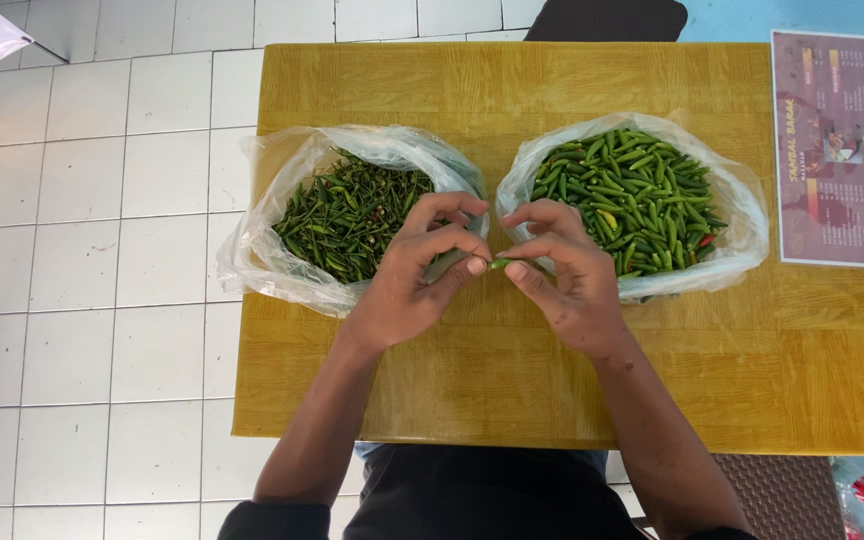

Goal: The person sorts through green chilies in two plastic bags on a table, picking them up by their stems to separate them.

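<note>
Centre frame: left hand and right hand pinch one small green chili between fingertips, mostly hidden by fingers. Left bag holds stems, right bag chilies, on wooden table. Menu sheet cut off right.

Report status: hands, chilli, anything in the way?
Left hand and right hand both pinching one green chilli. Held above table, between the two bags. Left bag stems, right bag chillies. Nothing in the way.
</note>
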